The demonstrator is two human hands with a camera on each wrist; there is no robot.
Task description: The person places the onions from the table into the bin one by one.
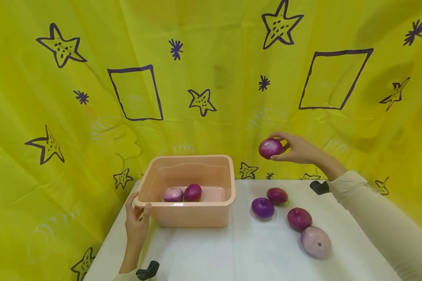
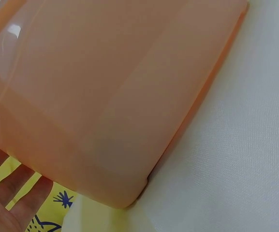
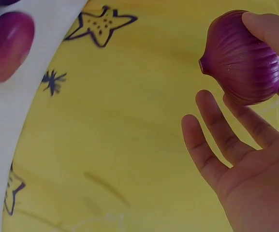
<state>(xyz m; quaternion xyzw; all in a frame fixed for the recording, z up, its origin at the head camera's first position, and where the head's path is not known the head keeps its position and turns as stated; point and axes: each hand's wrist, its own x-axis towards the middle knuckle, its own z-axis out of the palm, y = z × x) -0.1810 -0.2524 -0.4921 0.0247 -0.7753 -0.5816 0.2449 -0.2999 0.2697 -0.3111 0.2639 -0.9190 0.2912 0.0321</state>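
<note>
My right hand [image 1: 295, 150] holds a purple-red onion [image 1: 270, 148] up in the air, right of the bin and above the table. In the right wrist view, thumb and fingers pinch the onion [image 3: 243, 58], its pointed tip facing away from the palm, while other fingers stand spread. My left hand [image 1: 136, 225] grips the near left corner of a peach plastic bin [image 1: 193, 215], thumb at the front rim and fingers along the side. Inside the bin lie a pale pink onion [image 1: 174, 194] and a dark red onion [image 1: 193, 192], side by side.
On the white table [image 1: 211, 253], right of the bin, lie a violet onion [image 1: 262, 208], a small red onion [image 1: 277, 196], another red onion [image 1: 299, 219] and a large pale onion [image 1: 315, 242]. A yellow patterned curtain [image 1: 218, 136] hangs behind and at the sides.
</note>
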